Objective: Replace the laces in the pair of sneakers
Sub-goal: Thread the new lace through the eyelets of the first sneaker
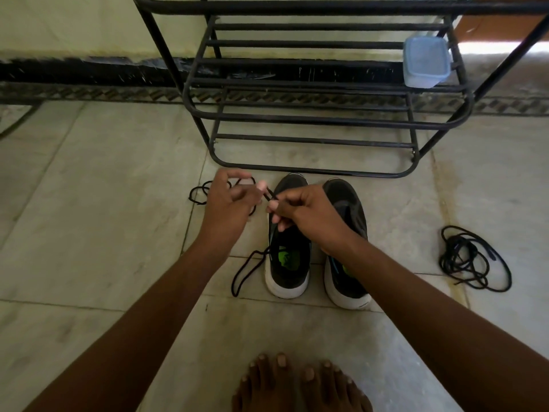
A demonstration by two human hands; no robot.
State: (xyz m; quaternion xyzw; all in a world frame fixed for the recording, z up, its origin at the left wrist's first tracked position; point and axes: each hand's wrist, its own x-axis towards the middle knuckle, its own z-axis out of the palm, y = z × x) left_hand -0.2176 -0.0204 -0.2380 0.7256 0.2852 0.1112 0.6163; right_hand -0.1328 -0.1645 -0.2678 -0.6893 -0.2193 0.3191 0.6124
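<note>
Right sneaker [346, 233]: midsection hidden behind right hand [303, 215]. Lace [269, 194]: we lose its run inside both fists. Rack [312, 84]: top cut off. Bare feet [300, 385]: heels cropped below.

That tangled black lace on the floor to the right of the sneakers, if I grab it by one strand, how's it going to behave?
The loose black lace lies in slack, overlapping loops on the tiled floor, so it will probably hang limp and trail. The loops cross each other, so it may lift as a snarled bunch, not one clean strand. It looks thin and light; pushing it would likely just slide or bunch it.
</note>
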